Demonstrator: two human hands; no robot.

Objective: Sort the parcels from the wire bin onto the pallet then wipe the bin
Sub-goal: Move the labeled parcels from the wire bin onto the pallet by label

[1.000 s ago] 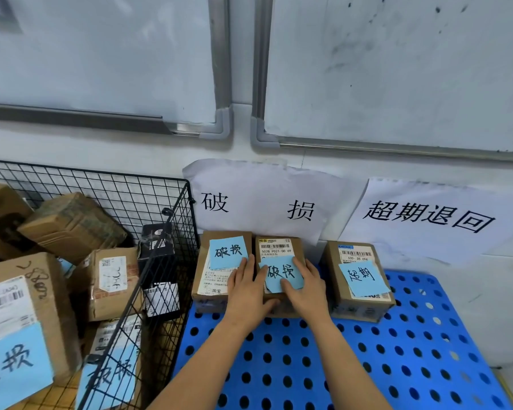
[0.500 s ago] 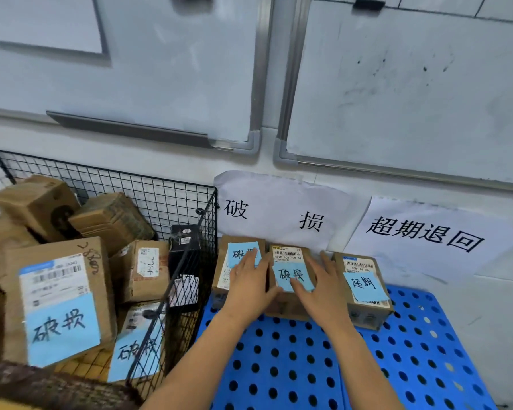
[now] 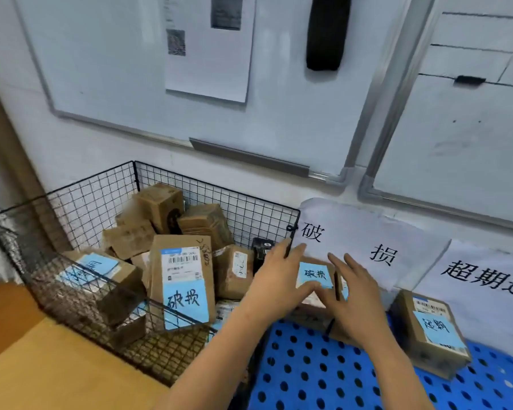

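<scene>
done: three parcels (image 3: 314, 275) on pallet (image 3: 308, 365), 12 o'clock edge
left: wire bin (image 3: 219, 190) at 9 o'clock, mostly full; wipe pending
hands: left hand (image 3: 276, 279) and right hand (image 3: 353, 297) flat, empty

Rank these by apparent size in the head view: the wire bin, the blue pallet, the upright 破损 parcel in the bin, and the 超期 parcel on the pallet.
1. Wire bin
2. Blue pallet, though the frame cuts it off
3. Upright 破损 parcel and 超期 parcel: they look alike, so not ranked
</scene>
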